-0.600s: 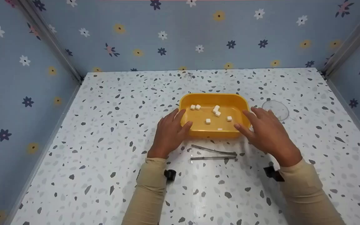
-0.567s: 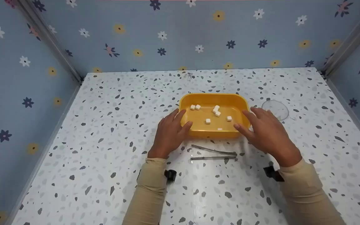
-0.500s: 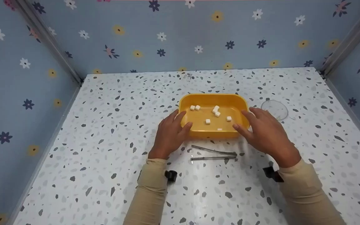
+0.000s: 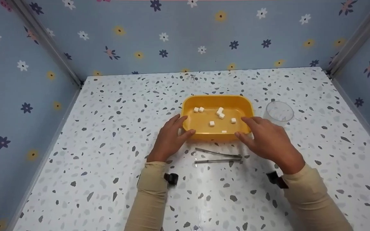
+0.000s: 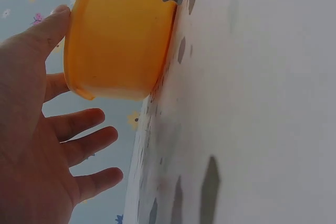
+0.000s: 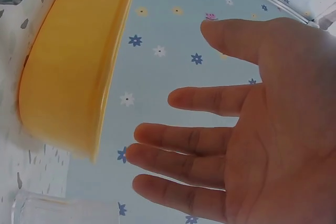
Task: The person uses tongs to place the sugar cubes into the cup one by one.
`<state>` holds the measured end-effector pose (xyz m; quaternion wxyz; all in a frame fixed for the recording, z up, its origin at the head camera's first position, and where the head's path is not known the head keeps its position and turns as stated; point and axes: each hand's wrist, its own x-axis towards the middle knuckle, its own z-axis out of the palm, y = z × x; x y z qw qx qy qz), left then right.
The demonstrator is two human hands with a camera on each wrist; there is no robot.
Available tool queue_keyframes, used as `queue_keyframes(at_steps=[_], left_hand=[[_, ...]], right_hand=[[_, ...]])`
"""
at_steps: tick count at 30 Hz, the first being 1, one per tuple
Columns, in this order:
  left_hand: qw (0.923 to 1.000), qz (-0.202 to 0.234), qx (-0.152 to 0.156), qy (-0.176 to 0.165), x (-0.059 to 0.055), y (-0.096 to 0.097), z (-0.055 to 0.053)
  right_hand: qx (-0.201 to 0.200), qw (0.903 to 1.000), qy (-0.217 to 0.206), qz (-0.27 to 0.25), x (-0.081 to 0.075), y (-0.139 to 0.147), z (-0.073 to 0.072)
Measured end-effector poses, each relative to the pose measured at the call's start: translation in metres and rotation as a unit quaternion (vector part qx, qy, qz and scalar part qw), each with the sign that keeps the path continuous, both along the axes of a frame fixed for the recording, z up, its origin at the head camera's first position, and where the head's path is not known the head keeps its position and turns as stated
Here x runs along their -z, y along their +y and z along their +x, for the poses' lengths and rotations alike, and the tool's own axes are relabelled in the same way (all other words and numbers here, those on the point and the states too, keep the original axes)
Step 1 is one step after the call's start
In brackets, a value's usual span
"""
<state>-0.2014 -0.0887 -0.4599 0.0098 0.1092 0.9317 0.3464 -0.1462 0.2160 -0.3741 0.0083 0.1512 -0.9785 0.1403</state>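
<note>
A yellow plastic tub (image 4: 217, 136) stands on the speckled tabletop with several small white cubes (image 4: 212, 124) inside it. My left hand (image 4: 169, 138) is at its left end; in the left wrist view, the thumb tip lies at the rim, the index finger passes behind it and the other fingers spread apart. At the right end is my right hand (image 4: 267, 138), overlapping the rim in the head view. The right wrist view shows that hand with straight fingers and a gap to the tub wall. Metal tongs (image 4: 218, 155) with toothed tips lie in front of the tub.
A clear cup (image 4: 280, 111) stands right of the tub, just beyond my right hand. Blue floral panels (image 4: 185, 35) rise at the back and both sides of the table. Black wrist mounts (image 4: 172, 178) sit on both sleeves.
The head view has shifted slightly. Against the tub, my right fingertips have moved a little to the left and my left hand slightly toward me. The cubes, tongs and cup keep their places.
</note>
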Motion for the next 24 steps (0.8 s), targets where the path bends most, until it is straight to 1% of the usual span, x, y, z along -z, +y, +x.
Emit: queue_keyframes(at_steps=[2,5,12,17,24], left_hand=[[1.0000,0.001,-0.003,-0.007,0.000,-0.001,0.000],[1.0000,0.004,0.002,-0.008,0.000,0.000,-0.001],[0.9997,0.003,0.023,-0.003,0.000,0.002,0.001],[0.9991,0.006,0.042,0.004,0.000,0.003,0.002],[0.9987,0.009,0.046,0.016,0.003,0.002,0.004]], right_hand=[[-0.001,1.0000,-0.007,0.006,0.000,-0.002,0.000],[-0.006,0.9999,-0.007,0.010,0.001,-0.004,0.001],[-0.038,0.9991,0.017,0.008,0.008,-0.011,0.008],[-0.058,0.9978,0.031,0.010,0.014,-0.019,0.009],[-0.070,0.9970,0.016,0.028,0.018,-0.026,0.009]])
